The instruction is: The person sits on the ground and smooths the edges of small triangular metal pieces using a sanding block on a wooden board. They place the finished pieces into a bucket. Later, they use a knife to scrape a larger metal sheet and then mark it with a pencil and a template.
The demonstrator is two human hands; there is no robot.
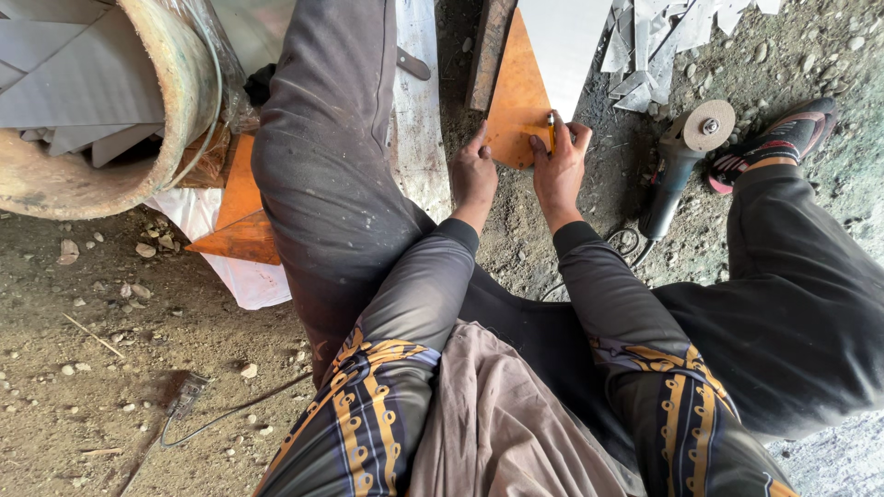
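A seated person stretches both arms forward between the knees, wrists close together, over an orange sheet lying on the dirt ground. The left hand lies flat, fingers pressing the sheet's near corner; the right hand is curled tightly around a yellow marker, held upright with its tip on the sheet near the same corner. An angle grinder rests just right of the right hand, not touching it.

Orange sheet smooth, matt; ground rough dirt, stones.
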